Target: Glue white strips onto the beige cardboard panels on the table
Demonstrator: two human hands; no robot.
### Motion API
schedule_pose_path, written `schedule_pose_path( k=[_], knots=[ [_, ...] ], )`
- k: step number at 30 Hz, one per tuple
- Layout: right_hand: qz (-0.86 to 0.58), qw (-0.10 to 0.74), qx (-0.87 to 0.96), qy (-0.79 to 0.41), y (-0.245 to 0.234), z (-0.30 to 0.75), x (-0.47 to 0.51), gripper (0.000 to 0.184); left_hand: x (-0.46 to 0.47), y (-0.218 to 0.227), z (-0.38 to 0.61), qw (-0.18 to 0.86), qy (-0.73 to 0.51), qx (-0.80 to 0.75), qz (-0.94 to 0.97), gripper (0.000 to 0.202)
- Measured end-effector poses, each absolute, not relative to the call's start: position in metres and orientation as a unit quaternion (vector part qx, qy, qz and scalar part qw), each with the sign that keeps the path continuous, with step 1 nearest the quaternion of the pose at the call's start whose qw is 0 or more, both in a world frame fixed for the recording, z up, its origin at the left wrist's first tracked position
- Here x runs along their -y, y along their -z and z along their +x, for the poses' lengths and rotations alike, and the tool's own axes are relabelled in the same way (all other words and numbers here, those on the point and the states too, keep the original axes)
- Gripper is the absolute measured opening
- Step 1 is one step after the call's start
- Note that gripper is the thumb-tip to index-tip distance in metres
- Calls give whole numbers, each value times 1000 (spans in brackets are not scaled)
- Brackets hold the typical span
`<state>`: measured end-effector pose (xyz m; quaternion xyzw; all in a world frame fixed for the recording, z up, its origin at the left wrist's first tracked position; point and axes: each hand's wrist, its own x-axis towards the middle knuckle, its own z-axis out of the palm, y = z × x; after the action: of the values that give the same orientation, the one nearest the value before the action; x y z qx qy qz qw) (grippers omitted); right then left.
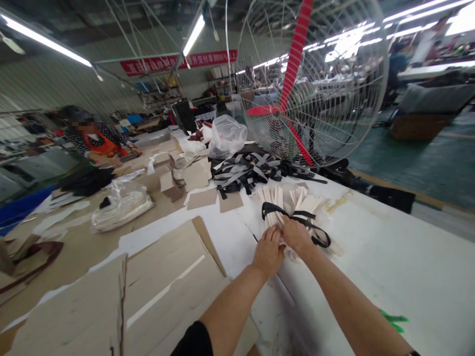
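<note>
A bundle of cream strips (272,197) lies on the white table, fanned out at its far end. Around its middle runs a black strap (305,214), with a loose loop hanging to the right. My left hand (269,251) is closed on the near side of the bundle, its fingers bent against the strips. Right beside it, my right hand (297,234) has its fingers pressed together where the strap crosses the strips. Its fingertips are partly hidden, but it appears to pinch the strap there.
A large fan (280,110) with red blades stands just beyond the table. Black and grey strips (247,170) are heaped behind the bundle. Beige sheets (166,277) lie to the left, green-handled scissors (394,320) to the right. Across the table a person (98,141) in an orange apron works.
</note>
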<state>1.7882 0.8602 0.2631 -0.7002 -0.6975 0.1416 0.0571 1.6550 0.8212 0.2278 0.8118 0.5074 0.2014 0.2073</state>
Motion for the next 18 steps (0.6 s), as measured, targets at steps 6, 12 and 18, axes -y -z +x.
schedule_pose_path(
  k=[6,12,18],
  knots=[
    [-700,43,707,-92,-288,1773,-836,35,-838,-212,1666,208,-197,-543,789,61],
    [-712,36,695,-90,-301,1779,-773,47,-839,-205,1666,181,-200,-547,793,61],
    [-724,255,568,-297,-286,1810,-679,45,-841,-206,1665,204,-238,-530,788,60]
  ],
)
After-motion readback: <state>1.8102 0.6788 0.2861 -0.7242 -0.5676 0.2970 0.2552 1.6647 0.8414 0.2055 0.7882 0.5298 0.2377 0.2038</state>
